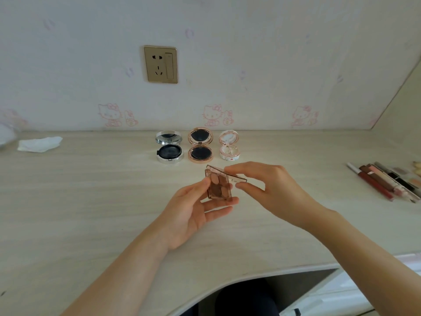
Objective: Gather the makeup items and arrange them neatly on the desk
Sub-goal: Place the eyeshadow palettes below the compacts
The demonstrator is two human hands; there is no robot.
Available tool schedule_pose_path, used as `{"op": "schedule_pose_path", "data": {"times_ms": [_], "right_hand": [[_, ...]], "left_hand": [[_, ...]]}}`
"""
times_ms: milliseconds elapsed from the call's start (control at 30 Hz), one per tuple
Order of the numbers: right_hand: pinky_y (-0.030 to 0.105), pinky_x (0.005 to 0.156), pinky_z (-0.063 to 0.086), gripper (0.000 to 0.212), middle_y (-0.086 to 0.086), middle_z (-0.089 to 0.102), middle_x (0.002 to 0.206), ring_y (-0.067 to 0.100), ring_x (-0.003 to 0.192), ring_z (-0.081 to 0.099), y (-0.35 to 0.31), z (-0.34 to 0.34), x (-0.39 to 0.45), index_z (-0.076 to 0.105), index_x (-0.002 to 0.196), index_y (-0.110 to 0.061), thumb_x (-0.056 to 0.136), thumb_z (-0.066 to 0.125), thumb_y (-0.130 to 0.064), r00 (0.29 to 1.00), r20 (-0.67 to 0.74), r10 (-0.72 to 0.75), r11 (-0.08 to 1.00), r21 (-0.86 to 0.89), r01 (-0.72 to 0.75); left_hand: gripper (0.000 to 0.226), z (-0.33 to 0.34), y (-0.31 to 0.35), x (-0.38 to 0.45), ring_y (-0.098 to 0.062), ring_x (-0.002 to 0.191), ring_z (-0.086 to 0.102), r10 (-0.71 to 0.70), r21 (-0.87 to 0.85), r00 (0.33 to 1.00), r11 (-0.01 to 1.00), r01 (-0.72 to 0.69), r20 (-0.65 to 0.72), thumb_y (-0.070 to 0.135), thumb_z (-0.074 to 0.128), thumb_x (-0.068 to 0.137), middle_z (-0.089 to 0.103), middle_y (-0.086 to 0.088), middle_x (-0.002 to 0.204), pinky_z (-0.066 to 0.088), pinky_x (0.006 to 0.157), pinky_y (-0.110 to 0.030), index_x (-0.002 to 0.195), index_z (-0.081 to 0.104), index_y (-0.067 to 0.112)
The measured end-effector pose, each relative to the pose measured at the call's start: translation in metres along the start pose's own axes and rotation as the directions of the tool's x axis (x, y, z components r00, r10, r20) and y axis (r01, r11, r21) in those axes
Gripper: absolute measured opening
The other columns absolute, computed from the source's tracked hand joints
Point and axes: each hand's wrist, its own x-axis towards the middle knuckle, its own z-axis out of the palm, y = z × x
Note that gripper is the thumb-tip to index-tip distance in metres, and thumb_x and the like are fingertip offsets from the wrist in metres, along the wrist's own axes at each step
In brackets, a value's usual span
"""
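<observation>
Small brown eyeshadow palette (219, 187), lid open and tilted back, held above the desk (91, 201) between left hand (193, 215) and right hand (264, 188). Behind it, three open round compacts in a row near the wall: silver compact (169, 147), rose-gold compact (200, 147), white floral compact (229, 148). Far right, lip pencils and tubes (385, 181) lying side by side.

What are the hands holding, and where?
A small brown eyeshadow palette: left hand grips its base edges; right hand pinches its open clear lid.
</observation>
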Motion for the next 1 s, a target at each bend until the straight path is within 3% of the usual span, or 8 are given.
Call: {"op": "schedule_pose_path", "data": {"times_ms": [167, 267, 533, 600, 700, 800, 867, 1000], "right_hand": [[0.011, 0.086, 0.047, 0.019, -0.018, 0.072, 0.099, -0.003, 0.097, 0.065, 0.004, 0.005, 0.007, 0.071, 0.106, -0.027, 0.092, 0.061, -0.018, 0.981, -0.038, 0.189, 0.933, 0.319, -0.168], [0.022, 0.084, 0.055, 0.019, -0.009, 0.075, 0.089, 0.007, 0.088, 0.071, 0.007, 0.008, 0.015, 0.071, 0.095, -0.024, 0.093, 0.058, -0.011, 0.947, -0.029, 0.320, 0.851, 0.449, -0.274], [0.035, 0.081, 0.058, 0.016, 0.002, 0.075, 0.083, 0.017, 0.076, 0.073, 0.022, 0.021, 0.028, 0.070, 0.094, -0.013, 0.095, 0.054, -0.011, 0.871, 0.116, 0.477, 0.747, 0.468, -0.472], [0.035, 0.081, 0.059, 0.015, 0.001, 0.075, 0.084, 0.017, 0.077, 0.073, 0.024, 0.027, 0.031, 0.070, 0.093, -0.014, 0.095, 0.055, -0.013, 0.866, 0.158, 0.474, 0.748, 0.447, -0.491], [0.033, 0.078, 0.058, 0.013, 0.001, 0.076, 0.084, 0.018, 0.078, 0.073, 0.024, 0.037, 0.033, 0.070, 0.092, -0.015, 0.094, 0.058, -0.015, 0.871, 0.209, 0.443, 0.755, 0.437, -0.489], [0.030, 0.075, 0.056, 0.013, -0.001, 0.075, 0.084, 0.016, 0.078, 0.072, 0.021, 0.047, 0.036, 0.071, 0.093, -0.015, 0.094, 0.058, -0.015, 0.881, 0.234, 0.412, 0.770, 0.427, -0.474], [0.029, 0.076, 0.056, 0.015, -0.001, 0.075, 0.085, 0.013, 0.080, 0.071, 0.019, 0.053, 0.038, 0.071, 0.097, -0.014, 0.095, 0.056, -0.015, 0.884, 0.239, 0.401, 0.778, 0.422, -0.466], [0.027, 0.080, 0.055, 0.023, -0.001, 0.074, 0.091, 0.012, 0.090, 0.069, 0.013, 0.060, 0.043, 0.069, 0.100, -0.019, 0.099, 0.046, -0.018, 0.876, 0.252, 0.412, 0.765, 0.427, -0.483]], "left_hand": [[0.047, 0.004, 0.000, 0.001, -0.041, 0.108, 0.063, -0.080, -0.053, 0.997, 0.995, 0.080, 0.002, 0.038, 0.048, 0.091, 0.060, -0.019, 0.128, 0.056, 0.080, -0.038, 0.117, 0.067, 0.003], [0.046, 0.005, 0.002, 0.001, -0.042, 0.106, 0.064, -0.128, -0.069, 0.992, 0.990, 0.126, -0.015, 0.036, 0.047, 0.093, 0.062, -0.021, 0.124, 0.058, 0.079, -0.039, 0.116, 0.066, 0.001], [0.032, -0.012, 0.012, -0.005, -0.026, 0.089, 0.071, 0.042, 0.307, 0.949, 0.950, 0.060, -0.313, 0.016, 0.065, 0.089, 0.072, -0.013, 0.103, 0.059, 0.076, -0.035, 0.120, 0.059, 0.012], [0.038, -0.021, 0.014, -0.011, -0.018, 0.087, 0.071, 0.152, 0.545, 0.939, 0.837, 0.043, -0.308, 0.015, 0.072, 0.083, 0.074, -0.005, 0.097, 0.058, 0.078, -0.029, 0.120, 0.060, 0.017], [0.030, -0.034, 0.015, -0.019, -0.005, 0.084, 0.068, 0.333, 0.850, 0.920, 0.527, 0.001, -0.208, 0.018, 0.079, 0.076, 0.073, 0.009, 0.090, 0.051, 0.074, -0.018, 0.102, 0.069, 0.028], [0.027, -0.044, 0.014, -0.027, -0.002, 0.077, 0.065, 0.423, 0.944, 0.903, 0.323, -0.065, -0.083, 0.018, 0.082, 0.073, 0.069, 0.015, 0.088, 0.050, 0.071, -0.016, 0.092, 0.071, 0.034], [0.023, -0.049, 0.014, -0.028, -0.004, 0.086, 0.063, 0.440, 0.976, 0.897, 0.178, -0.125, 0.034, 0.018, 0.081, 0.074, 0.065, 0.017, 0.095, 0.049, 0.076, -0.017, 0.091, 0.073, 0.031], [0.019, -0.054, 0.012, -0.031, 0.002, 0.102, 0.058, 0.457, 0.986, 0.879, 0.026, -0.165, 0.135, 0.017, 0.080, 0.075, 0.062, 0.021, 0.106, 0.042, 0.091, -0.014, 0.094, 0.075, 0.021]]}}
